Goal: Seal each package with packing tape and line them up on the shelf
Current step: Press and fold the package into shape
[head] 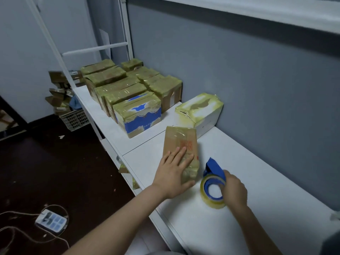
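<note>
A small brown cardboard package [181, 142], wrapped in clear tape and printed with red characters, lies flat on the white tabletop [248, 181]. My left hand [173, 173] presses flat on its near end, fingers straight and the thumb along the near edge. Just right of it, my right hand [234, 190] grips a blue tape dispenser [214, 183] with a yellowish tape roll, resting on the table. A white taped box [199, 111] stands behind the package. Several taped packages [128, 89] sit in rows on the white shelf [110, 129] at the left.
A grey wall runs along the right side. White shelf posts [127, 32] rise at the back. On the dark floor lie a power strip [50, 220] with cables, a plastic crate [74, 119] and more stacked boxes [58, 91] beyond the shelf.
</note>
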